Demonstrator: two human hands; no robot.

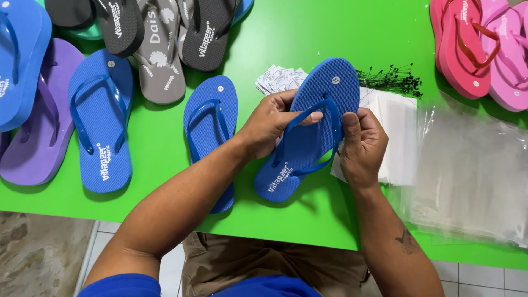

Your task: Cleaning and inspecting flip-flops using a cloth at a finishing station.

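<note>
Blue foam: flip-flop [308, 137] with smooth rubbery strap, held tilted above the green table [275, 44], near its front edge.
Left hand [269, 124]: clamped on the sandal's edge, thumb over the strap.
Right hand [360, 146]: pinching the strap's other side.
Risk: hard pulling could pop the strap plug from the sole; a loose grip might drop it.
Beside: matching blue sandal [212, 126] lying flat.
Behind: small printed tags [278, 80], black plastic fasteners [390, 80].
Right: clear, glossy bags [473, 176]; pink pairs [478, 47].
</note>
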